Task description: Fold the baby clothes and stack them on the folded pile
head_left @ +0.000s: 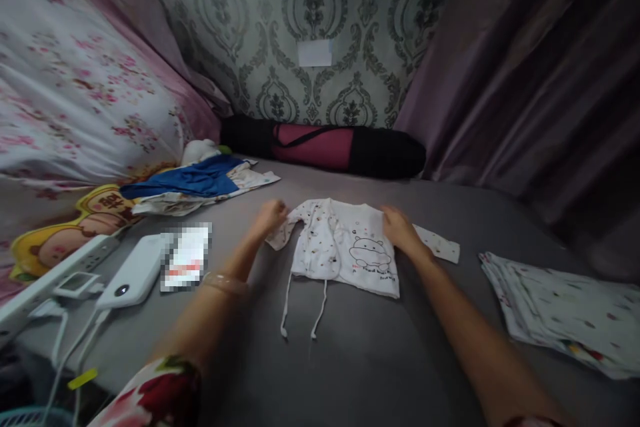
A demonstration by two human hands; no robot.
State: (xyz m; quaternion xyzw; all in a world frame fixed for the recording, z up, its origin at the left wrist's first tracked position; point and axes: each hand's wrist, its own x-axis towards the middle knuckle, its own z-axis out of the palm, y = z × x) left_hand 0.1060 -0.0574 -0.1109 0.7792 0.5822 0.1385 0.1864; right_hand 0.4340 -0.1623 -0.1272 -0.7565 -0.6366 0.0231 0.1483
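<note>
A small white baby shirt (350, 247) with a cartoon print and two dangling ties lies flat on the grey surface (360, 353). My left hand (270, 215) is closed on the shirt's left sleeve near the shoulder. On the garment's upper right part, by the right sleeve (440, 245), rests my right hand (395, 225), pressing down; its fingers are blurred.
A stack of folded printed cloths (565, 310) lies at the right. A blue garment (195, 179) on other cloths sits at back left. A white power bank (133, 273), power strip (55, 277) and cables lie at left. A black-and-pink rolled bag (325, 145) is against the wall.
</note>
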